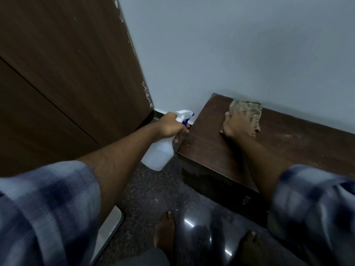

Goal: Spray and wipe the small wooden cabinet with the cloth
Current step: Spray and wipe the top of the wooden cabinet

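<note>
- The left hand (169, 125) is gripping the neck of a white spray bottle (160, 153), fingers closed around it by the blue trigger; the bottle is hanging off the cabinet's left edge, looking light, rigid and probably slick.
- The right hand (237, 124) is pressing flat, fingers together, on a beige cloth (247, 110) that looks soft and limp, best handled under a flat palm.
- The small wooden cabinet (215, 150) is sitting on dark speckled flooring against a pale wall (230, 45), its far-right top looking dusty.

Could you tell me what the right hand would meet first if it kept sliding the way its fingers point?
Probably the pale grey wall: the right hand presses the beige cloth near the brown wooden cabinet top's back edge. Depth is unclear.
</note>
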A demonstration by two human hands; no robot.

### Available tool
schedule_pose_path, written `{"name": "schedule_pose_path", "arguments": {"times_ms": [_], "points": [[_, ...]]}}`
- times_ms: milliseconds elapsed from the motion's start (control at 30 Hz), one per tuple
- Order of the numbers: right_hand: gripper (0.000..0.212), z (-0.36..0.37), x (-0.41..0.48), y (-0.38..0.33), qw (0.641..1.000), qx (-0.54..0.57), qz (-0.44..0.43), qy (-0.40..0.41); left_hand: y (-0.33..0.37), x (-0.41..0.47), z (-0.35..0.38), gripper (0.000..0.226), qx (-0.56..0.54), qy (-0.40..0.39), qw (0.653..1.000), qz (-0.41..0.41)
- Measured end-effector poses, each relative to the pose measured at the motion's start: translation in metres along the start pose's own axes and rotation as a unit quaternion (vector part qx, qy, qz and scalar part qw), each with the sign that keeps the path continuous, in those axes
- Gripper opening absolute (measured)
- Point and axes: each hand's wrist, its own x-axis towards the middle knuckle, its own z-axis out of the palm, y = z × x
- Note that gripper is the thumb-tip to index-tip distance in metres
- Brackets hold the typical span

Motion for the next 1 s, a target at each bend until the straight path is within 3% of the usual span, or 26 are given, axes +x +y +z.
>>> {"name": "schedule_pose_path", "arguments": {"times_ms": [33,67,133,167,200,233,267,300,333,400,467,533,567,633,667,700,767,833,867,933,1000], "points": [[0.059,0.007,-0.005,-0.011,0.998,-0.017,-0.068,-0.001,0.002,0.002,0.000,0.031,0.000,-0.003,1.000,0.004],[0.058,0.012,-0.010,-0.017,0.980,-0.034,-0.195,-0.018,0.003,0.005,-0.001,0.032,0.000,0.000,1.000,0.006],[0.055,0.009,-0.008,-0.016,0.904,-0.041,-0.417,-0.083,0.005,0.011,-0.001,0.043,-0.003,0.008,1.000,0.008],[0.053,0.003,0.005,-0.012,0.894,-0.042,-0.439,-0.084,0.005,0.014,-0.001,0.047,-0.008,0.012,1.000,0.008],[0.051,-0.001,0.015,-0.008,0.925,-0.026,-0.374,-0.064,0.007,0.016,0.000,0.048,-0.016,0.012,1.000,0.009],[0.051,-0.002,0.025,-0.003,0.971,-0.004,-0.239,-0.023,0.009,0.019,0.001,0.046,-0.023,0.009,1.000,0.010],[0.053,-0.003,0.026,-0.001,0.996,0.010,-0.085,0.001,0.012,0.021,0.001,0.042,-0.030,0.007,0.999,0.012],[0.056,0.002,0.018,-0.005,1.000,0.016,0.008,0.011,0.016,0.023,0.002,0.037,-0.035,0.006,0.999,0.015],[0.058,0.010,0.001,-0.014,1.000,0.003,0.014,0.021,0.020,0.025,0.002,0.032,-0.037,0.007,0.999,0.017],[0.058,0.020,-0.037,-0.028,0.987,-0.015,-0.159,0.010,0.024,0.031,0.002,0.030,-0.026,0.011,0.999,0.014],[0.057,0.015,-0.049,-0.023,0.930,-0.022,-0.363,-0.059,0.024,0.037,0.003,0.029,0.000,0.027,1.000,0.009],[0.054,0.007,-0.011,-0.013,0.891,-0.044,-0.443,-0.088,0.023,0.042,0.005,0.026,-0.003,0.045,0.999,0.013],[0.053,0.003,0.017,-0.015,0.904,-0.047,-0.420,-0.064,0.023,0.042,0.006,0.027,-0.011,0.055,0.998,0.017],[0.052,-0.004,0.061,-0.022,0.966,-0.005,-0.255,-0.027,0.024,0.039,0.005,0.023,-0.030,0.066,0.997,0.028],[0.053,0.000,0.069,-0.030,0.984,0.021,-0.174,-0.021,0.026,0.037,0.003,0.020,-0.035,0.061,0.997,0.030],[0.054,0.006,0.065,-0.041,0.989,0.029,-0.145,-0.015,0.027,0.035,0.002,0.021,-0.035,0.052,0.998,0.029],[0.054,0.019,0.041,-0.053,0.971,-0.011,-0.239,-0.023,0.024,0.034,-0.002,0.028,-0.033,0.034,0.999,0.022],[0.060,0.023,0.037,-0.044,0.928,-0.046,-0.364,-0.068,0.019,0.034,-0.007,0.036,-0.036,0.024,0.999,0.014],[0.065,0.015,0.050,-0.040,0.925,-0.046,-0.371,-0.072,0.017,0.033,-0.009,0.037,-0.040,0.023,0.999,0.013],[0.071,0.000,0.074,-0.031,0.973,0.026,-0.222,-0.054,0.014,0.028,-0.007,0.034,-0.043,0.022,0.999,0.023],[0.064,-0.004,0.062,-0.029,0.993,0.037,-0.109,-0.032,0.016,0.022,-0.002,0.027,-0.042,0.020,0.998,0.032]]}}
